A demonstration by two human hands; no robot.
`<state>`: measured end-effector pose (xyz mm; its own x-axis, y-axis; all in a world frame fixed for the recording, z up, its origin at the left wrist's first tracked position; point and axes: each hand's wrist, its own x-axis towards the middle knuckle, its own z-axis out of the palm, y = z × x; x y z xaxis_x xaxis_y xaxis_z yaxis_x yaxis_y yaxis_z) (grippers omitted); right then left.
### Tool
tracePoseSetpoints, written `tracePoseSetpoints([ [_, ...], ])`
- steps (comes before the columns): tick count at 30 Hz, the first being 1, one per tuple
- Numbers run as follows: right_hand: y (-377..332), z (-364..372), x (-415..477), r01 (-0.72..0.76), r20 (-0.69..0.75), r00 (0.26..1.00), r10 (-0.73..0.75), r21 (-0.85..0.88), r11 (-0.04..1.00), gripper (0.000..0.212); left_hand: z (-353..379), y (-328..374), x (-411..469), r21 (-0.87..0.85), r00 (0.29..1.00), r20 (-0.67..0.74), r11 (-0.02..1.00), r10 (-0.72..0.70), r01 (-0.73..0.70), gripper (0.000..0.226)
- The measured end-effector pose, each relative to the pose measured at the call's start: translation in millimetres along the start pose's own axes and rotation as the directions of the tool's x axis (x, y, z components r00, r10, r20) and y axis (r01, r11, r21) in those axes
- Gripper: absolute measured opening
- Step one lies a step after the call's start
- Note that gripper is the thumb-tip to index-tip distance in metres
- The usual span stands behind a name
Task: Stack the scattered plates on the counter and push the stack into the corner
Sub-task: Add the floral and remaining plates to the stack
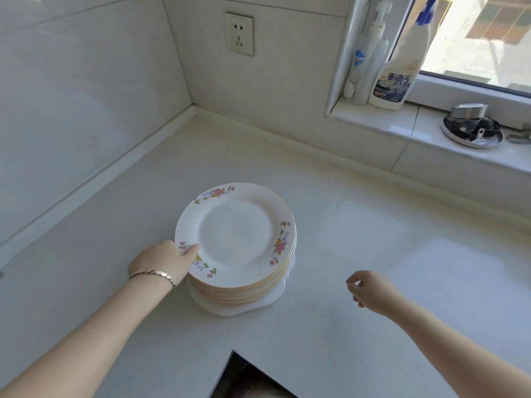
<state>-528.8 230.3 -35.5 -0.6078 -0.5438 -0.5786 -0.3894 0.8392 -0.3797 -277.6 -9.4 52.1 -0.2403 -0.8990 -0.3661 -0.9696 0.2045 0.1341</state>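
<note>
Plates (235,237) stacked; corner (192,106) unobstructed.

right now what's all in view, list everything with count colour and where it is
plate stack: one stack, white with floral rims, mid counter, short of the corner
counter: one, white
wall socket: one, white, back wall
pump bottle: one, white, windowsill, left
cleaner bottle: one, white with blue trigger, beside it
round metal tray: one, silver, sill, right
bracelet: one, silver, left wrist
left hand: on the stack's near-left rim
right hand: loosely curled, empty, right of the stack
</note>
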Motion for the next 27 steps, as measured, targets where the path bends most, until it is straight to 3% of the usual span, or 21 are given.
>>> tracePoseSetpoints([
  [3, 6, 4, -1, -0.016, 0.013, 1.000, 0.016, 0.016, 1.000, 0.026, -2, 13, -8, 0.075, 0.978, -0.189, 0.994, 0.090, -0.077, 0.043],
  [6, 17, 6, -4, -0.058, 0.001, 0.998, 0.058, 0.050, 0.997, 0.024, 2, 36, -17, -0.060, 0.936, -0.269, 0.966, 0.227, -0.251, 0.028],
  [9, 34, 8, -14, -0.106, -0.011, 0.994, 0.108, 0.093, 0.990, 0.019, 14, 74, -31, -0.246, 0.904, -0.126, 0.870, 0.408, -0.427, 0.011],
  [14, 79, -7, -41, -0.191, -0.081, 0.977, 0.199, 0.104, 0.976, 0.028, 54, 164, -59, -0.273, 0.725, 0.133, 0.728, 0.676, -0.629, 0.021],
  [18, 136, -32, -69, -0.267, -0.133, 0.950, 0.281, 0.118, 0.957, 0.031, 104, 231, -88, -0.268, 0.619, 0.370, 0.718, 0.693, -0.643, 0.014],
  [22, 212, -53, -104, -0.356, -0.185, 0.909, 0.375, 0.128, 0.926, 0.032, 157, 287, -138, -0.307, 0.570, 0.541, 0.776, 0.619, -0.552, 0.022],
  [27, 325, -70, -146, -0.425, -0.183, 0.870, 0.458, 0.195, 0.884, 0.034, 236, 343, -218, -0.283, 0.527, 0.708, 0.872, 0.470, -0.399, 0.013],
])
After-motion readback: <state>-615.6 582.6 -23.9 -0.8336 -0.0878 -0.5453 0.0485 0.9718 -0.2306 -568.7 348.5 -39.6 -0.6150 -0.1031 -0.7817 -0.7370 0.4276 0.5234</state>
